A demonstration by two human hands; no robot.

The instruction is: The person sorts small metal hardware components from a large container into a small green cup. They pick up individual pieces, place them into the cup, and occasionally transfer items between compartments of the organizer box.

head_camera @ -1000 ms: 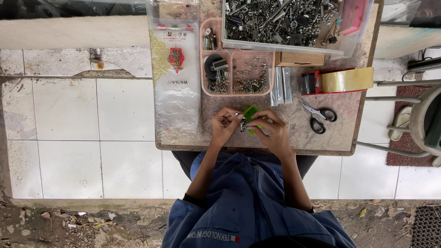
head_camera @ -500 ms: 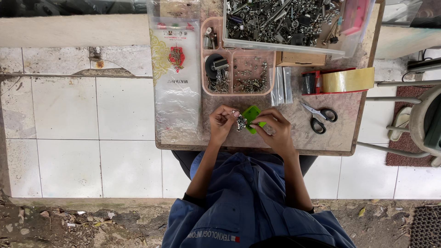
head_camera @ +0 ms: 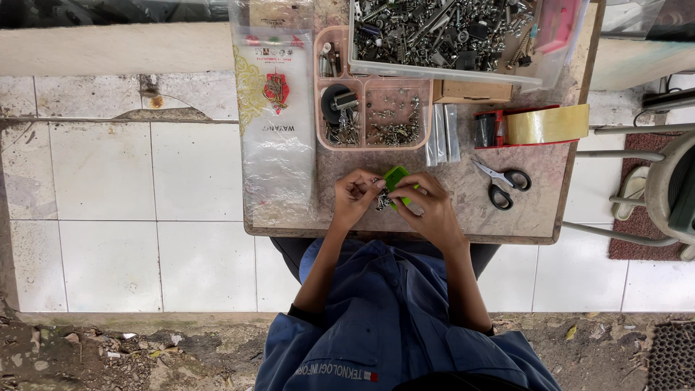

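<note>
Pinching a green clip [head_camera: 396, 178] between right hand [head_camera: 428, 208] fingertips, clamped on its near end, held just above the table [head_camera: 536, 210] near edge. Left hand [head_camera: 354, 195] fingers closed together on a small metal part [head_camera: 381, 201], pressing it against the clip's left side; exact part too small to tell. Both hands touching at the fingertips, centre of the table.

Looking like mid-assembly: fitting the metal piece onto the green clip, not yet seated as far as can be judged. Next move probably calling for a steady right-hand hold and a fine push or twist from the left, keeping the tiny part from slipping out.

Just beyond the hands: pink tray [head_camera: 376, 143] with compartments of small screws. Farther: clear bin [head_camera: 449, 71] full of mixed metal hardware. Left of the tray: plastic bags [head_camera: 278, 145]. Right: scissors [head_camera: 501, 182] lying flat, tape dispenser [head_camera: 536, 126] beyond them, both well apart from the hands.
</note>
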